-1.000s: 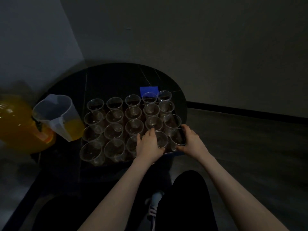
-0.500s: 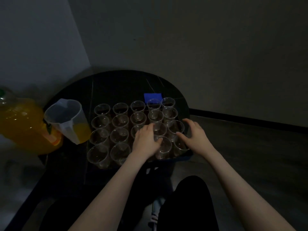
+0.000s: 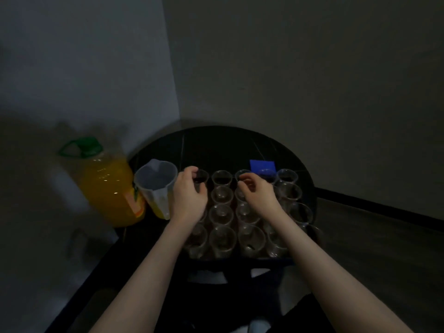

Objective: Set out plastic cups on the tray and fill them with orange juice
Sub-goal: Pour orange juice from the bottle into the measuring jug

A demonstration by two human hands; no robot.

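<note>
one tray (image 3: 240, 260), dark, on one round black table (image 3: 216, 145), toward the 6 o'clock edge of the tabletop. packed with clear plastic cups (image 3: 222, 239), upright, rim beside rim, in rows of five across and four deep; comes to twenty if every place is filled, though a few places lie hidden under the hands. no juice visible in any of them.

two bare hands over the 12 o'clock end of the tray. left hand (image 3: 189, 198) at 11 o'clock, thumb and fingers curled round the far-left cup (image 3: 201, 177), clamped on its rim. right hand (image 3: 257, 193) near 12 o'clock, fingers bent down at the rim of the third cup (image 3: 242, 174) of the far row; cannot tell whether pinching it or only touching it.

one see-through jug (image 3: 156, 186) at 9 o'clock, just beside the tray and close to the left hand, with a little orange juice at the bottom. one big bottle (image 3: 108, 186) of orange juice further out at 9 o'clock, touching or nearly touching the jug, mostly full, closed with one green cap (image 3: 81, 146) with a handle loop. one blue square (image 3: 262, 164) flat on the table at 1 o'clock, just behind the far row.
</note>
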